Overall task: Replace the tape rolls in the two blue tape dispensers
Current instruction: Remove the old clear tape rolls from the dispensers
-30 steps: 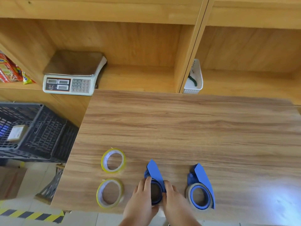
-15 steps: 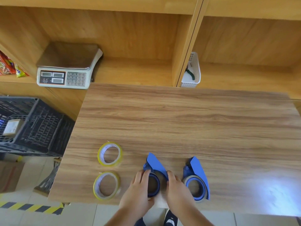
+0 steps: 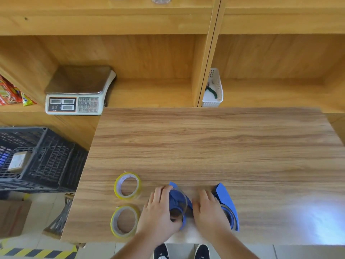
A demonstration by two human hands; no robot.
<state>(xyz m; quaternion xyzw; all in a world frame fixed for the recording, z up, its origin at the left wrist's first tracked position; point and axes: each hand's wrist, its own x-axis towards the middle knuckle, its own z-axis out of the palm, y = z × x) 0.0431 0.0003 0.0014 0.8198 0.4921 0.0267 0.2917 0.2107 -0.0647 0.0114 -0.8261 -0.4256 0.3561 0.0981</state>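
Two blue tape dispensers lie near the front edge of the wooden table (image 3: 205, 146). My left hand (image 3: 158, 212) and my right hand (image 3: 209, 212) press on either side of the left dispenser (image 3: 175, 200), which is tilted up. A thin, nearly used-up tape ring (image 3: 184, 196) stands on edge in it. The right dispenser (image 3: 226, 199) lies flat with a worn roll in it, and my right hand partly covers it. Two fuller yellowish tape rolls lie flat to the left, a far one (image 3: 127, 185) and a near one (image 3: 124, 221).
A weighing scale (image 3: 74, 90) sits on the shelf at the back left. Against the shelf divider leans a white basket (image 3: 214, 94). A black plastic crate (image 3: 37, 159) stands left of the table. My shoes (image 3: 161, 251) show under the front edge.
The left dispenser has been tipped up between my hands, and the thin tape ring now stands out of it. My right hand has shifted right, over the right dispenser.
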